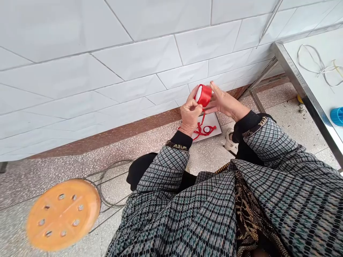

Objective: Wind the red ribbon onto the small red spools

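Note:
My left hand (190, 113) grips a roll of red satin ribbon (205, 95), with its white core facing left. My right hand (224, 102) is on the roll's right side, thumb raised and fingers stretched out; whether it touches the ribbon is hard to make out. A twisted red strand (203, 117) hangs below the roll. Under my hands, a white box or tray (215, 127) rests on the floor. In it lie knotted red ribbon pieces (198, 131) and a small round red-and-white item (207, 129).
A tiled wall (144, 78) rises in front. To the left, an orange stool with a holed round seat (63, 214) lies tipped on the floor. A metal-framed table (308, 85) at right holds loose white cord (320, 64) and a blue plastic item (337, 116).

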Demonstrator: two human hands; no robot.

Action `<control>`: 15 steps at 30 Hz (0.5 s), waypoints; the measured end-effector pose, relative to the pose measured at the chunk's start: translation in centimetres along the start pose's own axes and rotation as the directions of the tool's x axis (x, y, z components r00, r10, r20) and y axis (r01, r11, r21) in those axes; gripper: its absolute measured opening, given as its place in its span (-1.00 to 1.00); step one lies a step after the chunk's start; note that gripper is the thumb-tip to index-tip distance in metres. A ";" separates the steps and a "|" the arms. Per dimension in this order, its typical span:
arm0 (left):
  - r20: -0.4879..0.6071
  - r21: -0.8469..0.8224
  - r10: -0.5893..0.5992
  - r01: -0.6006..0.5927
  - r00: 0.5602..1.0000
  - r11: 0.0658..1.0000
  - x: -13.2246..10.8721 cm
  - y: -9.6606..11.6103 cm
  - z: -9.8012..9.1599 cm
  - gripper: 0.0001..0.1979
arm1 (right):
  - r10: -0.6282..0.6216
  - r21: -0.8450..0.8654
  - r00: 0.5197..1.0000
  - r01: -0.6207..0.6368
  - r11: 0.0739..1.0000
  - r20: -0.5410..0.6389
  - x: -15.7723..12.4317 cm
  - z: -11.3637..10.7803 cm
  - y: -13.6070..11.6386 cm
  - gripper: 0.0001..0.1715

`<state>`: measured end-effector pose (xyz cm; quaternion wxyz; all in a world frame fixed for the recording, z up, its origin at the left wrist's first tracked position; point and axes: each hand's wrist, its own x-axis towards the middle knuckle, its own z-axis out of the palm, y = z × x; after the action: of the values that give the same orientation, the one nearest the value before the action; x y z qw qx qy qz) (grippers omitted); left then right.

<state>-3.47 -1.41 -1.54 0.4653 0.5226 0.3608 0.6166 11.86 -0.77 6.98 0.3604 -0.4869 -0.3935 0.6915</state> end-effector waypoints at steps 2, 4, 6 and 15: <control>-0.003 -0.005 0.002 -0.002 1.000 1.000 0.0 0.0 0.1 -0.70 | -0.070 0.020 0.996 0.069 0.997 0.056 -0.1 0.2 0.2 -0.36; -0.003 -0.008 0.008 -0.008 1.000 1.000 0.0 0.1 0.1 -0.70 | -0.104 0.016 0.992 0.103 0.995 0.077 -0.1 0.3 0.4 -0.36; 0.012 0.007 -0.002 0.001 1.000 1.000 0.1 0.4 0.1 -0.69 | -0.123 -0.013 0.991 0.124 0.992 0.059 0.2 0.0 0.4 -0.31; -0.066 -0.014 -0.236 0.236 0.969 0.972 0.8 1.2 0.5 -0.80 | -0.363 -0.390 0.924 0.292 0.873 -0.122 2.4 -1.8 1.8 -0.28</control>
<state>-3.24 -1.09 -0.05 0.5247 0.4536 0.4338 0.5751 12.69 0.91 4.02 0.4120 -0.5355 -0.5555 0.4848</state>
